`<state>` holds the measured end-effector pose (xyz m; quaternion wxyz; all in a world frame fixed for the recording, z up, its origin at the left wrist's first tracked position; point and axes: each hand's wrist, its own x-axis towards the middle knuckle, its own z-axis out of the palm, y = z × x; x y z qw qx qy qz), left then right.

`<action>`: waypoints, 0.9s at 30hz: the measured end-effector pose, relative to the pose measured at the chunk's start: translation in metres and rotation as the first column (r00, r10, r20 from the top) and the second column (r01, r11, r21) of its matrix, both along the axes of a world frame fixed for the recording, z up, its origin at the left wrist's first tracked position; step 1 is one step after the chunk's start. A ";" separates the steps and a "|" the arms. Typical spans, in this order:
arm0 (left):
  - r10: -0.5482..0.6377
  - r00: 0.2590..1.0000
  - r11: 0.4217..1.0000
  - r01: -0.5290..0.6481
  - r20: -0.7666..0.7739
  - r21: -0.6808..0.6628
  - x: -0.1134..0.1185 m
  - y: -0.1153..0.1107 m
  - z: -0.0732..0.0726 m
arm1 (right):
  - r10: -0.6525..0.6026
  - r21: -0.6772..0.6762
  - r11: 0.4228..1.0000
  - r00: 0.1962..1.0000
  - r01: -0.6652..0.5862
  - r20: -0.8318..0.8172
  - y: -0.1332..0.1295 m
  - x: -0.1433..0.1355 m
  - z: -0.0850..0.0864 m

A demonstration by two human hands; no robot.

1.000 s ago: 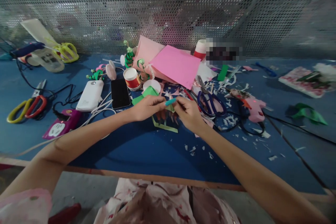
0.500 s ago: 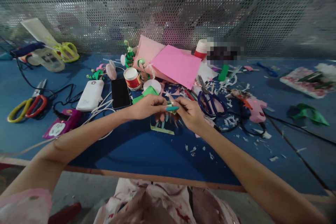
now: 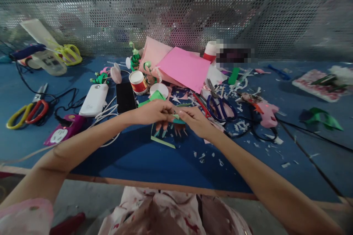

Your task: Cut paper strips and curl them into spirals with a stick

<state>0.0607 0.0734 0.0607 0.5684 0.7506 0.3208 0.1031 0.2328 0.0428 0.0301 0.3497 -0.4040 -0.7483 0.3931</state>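
Note:
My left hand (image 3: 154, 112) and my right hand (image 3: 197, 119) meet over the near middle of the blue table, their fingertips pinched together. Between them is a narrow light green paper strip (image 3: 163, 142), whose loose end hangs bent below my left fingers. What the fingertips do with its upper part is mostly hidden. Long teal nails show on the fingers. Right behind my left hand lie a piece of green paper (image 3: 157, 95) and a white paper disc (image 3: 163, 90). Blue-handled scissors (image 3: 220, 108) rest just beyond my right hand.
Pink paper sheets (image 3: 185, 68) lie behind a red-and-white tub (image 3: 138, 82). Leftward are a black phone (image 3: 126, 97), a white power bank (image 3: 94, 100), a purple socket block (image 3: 64, 130) and yellow-and-red scissors (image 3: 30, 112). A pink glue gun (image 3: 268, 113) and its cord lie right, among paper scraps.
The strip's hanging end has shifted left and slightly down. My fingertips have rolled and drawn closer together, with both hands staying in about the same place.

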 end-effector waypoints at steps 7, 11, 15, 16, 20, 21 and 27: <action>-0.019 0.999 1.000 0.018 -0.048 -0.020 -0.002 0.002 0.002 | 0.073 -0.263 0.962 0.997 -0.081 -0.040 -0.003 -0.002 0.005; -0.041 0.999 0.997 0.041 -0.013 -0.067 -0.004 0.004 0.006 | 0.049 -0.224 0.973 0.998 -0.057 -0.043 -0.003 -0.001 0.005; -0.050 0.998 0.991 0.055 0.045 -0.120 -0.005 0.006 0.006 | 0.057 -0.215 0.974 0.997 -0.067 -0.050 -0.001 0.000 0.004; -0.053 0.997 0.990 0.060 0.051 -0.130 -0.006 0.006 0.006 | 0.060 -0.214 0.974 0.997 -0.069 -0.048 -0.001 0.001 0.004; -0.055 0.998 0.987 0.061 0.039 -0.150 -0.007 0.009 0.005 | 0.059 -0.197 0.978 0.998 -0.064 -0.029 0.000 0.003 0.006; -0.054 0.998 0.987 0.058 0.035 -0.150 -0.007 0.009 0.004 | 0.058 -0.197 0.978 0.998 -0.063 -0.030 0.000 0.003 0.006; -0.047 0.998 0.987 0.053 0.040 -0.149 -0.007 0.010 0.004 | 0.011 -0.247 0.968 0.996 -0.031 -0.083 0.002 0.005 0.002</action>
